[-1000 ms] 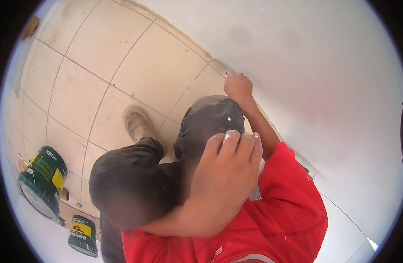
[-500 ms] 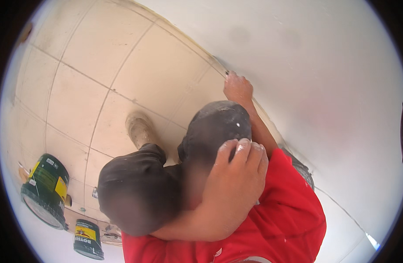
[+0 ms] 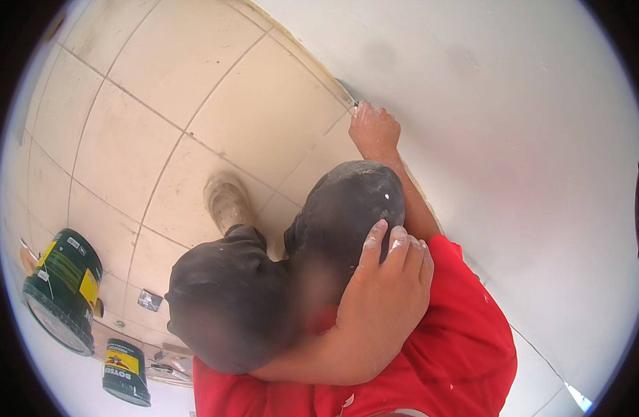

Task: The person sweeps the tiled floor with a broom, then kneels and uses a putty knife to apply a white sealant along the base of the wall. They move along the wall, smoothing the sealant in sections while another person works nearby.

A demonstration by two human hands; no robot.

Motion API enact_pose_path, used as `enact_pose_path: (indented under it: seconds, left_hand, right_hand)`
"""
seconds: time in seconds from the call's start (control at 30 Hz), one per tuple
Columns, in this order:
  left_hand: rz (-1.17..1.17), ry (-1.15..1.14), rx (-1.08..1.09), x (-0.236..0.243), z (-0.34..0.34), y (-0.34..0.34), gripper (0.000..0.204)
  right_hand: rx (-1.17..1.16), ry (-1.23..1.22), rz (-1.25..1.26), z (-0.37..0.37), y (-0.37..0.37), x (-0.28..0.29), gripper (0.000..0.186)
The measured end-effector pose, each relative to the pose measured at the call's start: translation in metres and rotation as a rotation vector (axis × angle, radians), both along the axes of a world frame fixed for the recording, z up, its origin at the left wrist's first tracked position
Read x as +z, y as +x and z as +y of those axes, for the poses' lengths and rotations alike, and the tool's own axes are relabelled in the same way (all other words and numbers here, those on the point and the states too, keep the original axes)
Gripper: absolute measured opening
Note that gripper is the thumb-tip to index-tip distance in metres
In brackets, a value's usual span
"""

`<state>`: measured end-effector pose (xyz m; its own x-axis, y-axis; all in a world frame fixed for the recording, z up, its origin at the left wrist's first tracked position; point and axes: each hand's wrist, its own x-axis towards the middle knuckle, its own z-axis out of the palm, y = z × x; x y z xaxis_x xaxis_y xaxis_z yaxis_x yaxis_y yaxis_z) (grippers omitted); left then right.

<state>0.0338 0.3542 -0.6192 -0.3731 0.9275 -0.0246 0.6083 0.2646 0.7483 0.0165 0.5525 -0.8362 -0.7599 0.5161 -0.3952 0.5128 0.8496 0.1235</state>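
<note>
My right hand (image 3: 375, 130) is closed at the foot of the pale wall, fingers curled round a small dark-handled tool (image 3: 356, 104). Most of that tool is hidden, so its kind is unclear; its end lies at the line where wall and floor meet. My left arm crosses my lap, and my left hand (image 3: 385, 299) rests against my right knee (image 3: 354, 198) with fingers loosely apart and nothing visible in them. Pale, chalky smears mark the fingertips of both hands. The white wall (image 3: 514, 132) rises close along my right side.
Beige floor tiles (image 3: 264, 104) spread ahead and to my left. A large dark green bucket (image 3: 68, 278) and a smaller green can (image 3: 125, 365) stand at the lower left. Near them lies a small silvery packet (image 3: 150, 300). My shoe (image 3: 227, 198) is planted on the tiles.
My right hand has shifted slightly forward and left along the wall's foot. My left hand has slid a little to the right. The whole view has tilted slightly.
</note>
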Motion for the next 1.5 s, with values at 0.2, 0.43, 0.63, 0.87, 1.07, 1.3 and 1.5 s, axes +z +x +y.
enact_pose_path:
  seconds: [0.2,0.43,0.63,0.87,1.07,1.3,1.5]
  left_hand:
    - [-0.037,-0.053,-0.087,0.014,-0.007,-0.017,0.040]
    - [-0.057,-0.052,-0.028,0.005,-0.014,-0.016,0.041]
    - [-0.055,-0.019,-0.042,0.007,-0.021,-0.014,0.041]
    - [-0.156,-0.066,-0.134,0.008,-0.019,-0.028,0.053]
    - [-0.156,-0.105,-0.274,0.026,-0.005,-0.024,0.061]
    - [-0.256,0.037,-0.605,0.032,0.024,0.001,0.058]
    - [-0.237,0.031,-0.692,0.035,0.033,0.017,0.058]
  right_hand:
    - [-0.067,0.003,0.041,0.005,-0.007,-0.023,0.019]
    - [-0.437,-0.670,0.091,0.019,-0.022,-0.019,0.024]
    - [-0.876,-1.086,0.124,0.025,-0.004,-0.050,0.017]
    - [-0.454,-0.774,0.335,0.003,0.075,-0.046,0.035]
    - [-1.120,-1.203,0.489,-0.010,0.176,-0.003,0.049]
    - [-1.510,-1.288,0.674,0.004,0.241,-0.030,0.034]
    - [-1.893,-1.851,0.911,0.055,0.240,-0.071,0.030]
